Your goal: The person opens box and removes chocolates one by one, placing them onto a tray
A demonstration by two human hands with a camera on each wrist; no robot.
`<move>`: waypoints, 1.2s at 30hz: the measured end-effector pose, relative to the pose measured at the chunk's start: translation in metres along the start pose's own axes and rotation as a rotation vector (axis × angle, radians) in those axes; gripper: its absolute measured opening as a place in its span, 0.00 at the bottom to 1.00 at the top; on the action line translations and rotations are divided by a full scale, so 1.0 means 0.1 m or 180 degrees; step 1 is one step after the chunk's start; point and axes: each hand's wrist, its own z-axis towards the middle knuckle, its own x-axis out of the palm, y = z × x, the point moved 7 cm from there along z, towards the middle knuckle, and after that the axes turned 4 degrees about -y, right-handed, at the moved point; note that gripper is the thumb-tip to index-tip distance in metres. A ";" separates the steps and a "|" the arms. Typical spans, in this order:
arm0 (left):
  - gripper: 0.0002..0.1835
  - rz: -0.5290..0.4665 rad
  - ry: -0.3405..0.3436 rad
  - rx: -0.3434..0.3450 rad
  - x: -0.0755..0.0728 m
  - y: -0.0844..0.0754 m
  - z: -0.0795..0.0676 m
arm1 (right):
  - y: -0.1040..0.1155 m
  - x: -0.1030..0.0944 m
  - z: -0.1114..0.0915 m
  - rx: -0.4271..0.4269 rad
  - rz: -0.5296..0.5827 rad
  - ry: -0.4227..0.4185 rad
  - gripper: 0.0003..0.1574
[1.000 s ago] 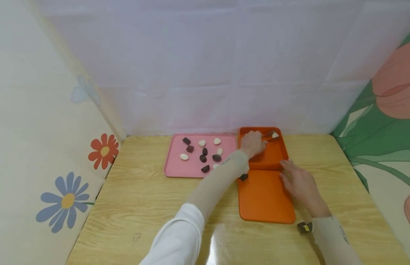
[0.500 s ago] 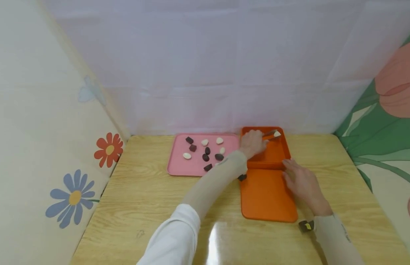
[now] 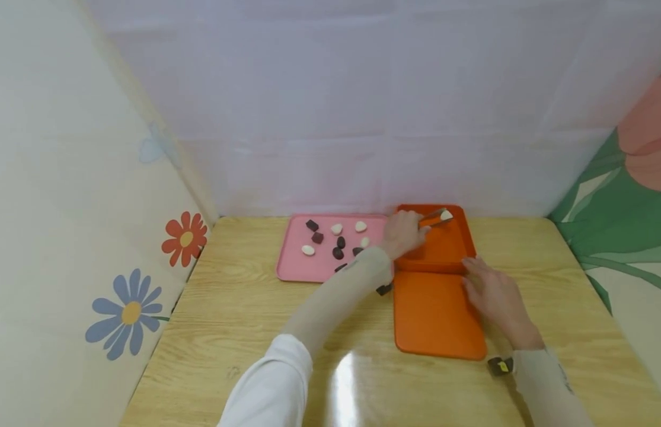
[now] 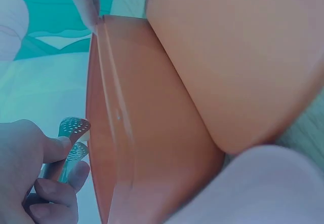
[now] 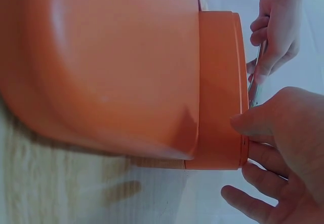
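My left hand (image 3: 404, 234) grips a pair of metal tongs (image 3: 437, 218) over the orange box (image 3: 442, 265). The tongs' perforated tips (image 4: 74, 126) show close to the box rim in the left wrist view. Between them, in the head view, is a small white piece (image 3: 446, 215). My right hand (image 3: 492, 293) holds the box's near right corner, its thumb (image 5: 248, 122) on the front wall and its fingers around the side. Left of the box, several dark brown and white chocolate-like pieces (image 3: 317, 238) lie spread on a pink tray (image 3: 290, 270), partly hidden behind my left forearm.
An orange lid (image 3: 437, 317) lies flat on the wooden table (image 3: 245, 350), right against the box's front. A pale cloth (image 3: 309, 118) hangs behind the table. Flower-patterned panels (image 3: 69, 237) stand at both sides.
The head view has turned slightly left. My left hand and the tongs have shifted a little left relative to the box, still with the white piece. My right hand stays at the corner.
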 end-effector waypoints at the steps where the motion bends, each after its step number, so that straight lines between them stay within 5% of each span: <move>1: 0.17 -0.0011 -0.0004 0.0018 -0.02 0.02 -0.02 | 0.00 0.00 0.00 0.0003 0.0009 0.0003 0.29; 7: 0.16 -0.0207 -0.0008 0.0150 -0.14 0.12 -0.10 | 0.02 -0.01 0.00 0.0002 0.0024 -0.0032 0.28; 15: 0.15 -0.0397 0.0103 0.0052 -0.28 0.27 -0.23 | 0.03 -0.03 0.00 -0.0031 0.0023 -0.0082 0.28; 36: 0.20 -0.0632 -0.0181 0.0404 -0.74 0.48 -0.78 | 0.04 -0.04 0.03 -0.0003 -0.0042 0.0017 0.28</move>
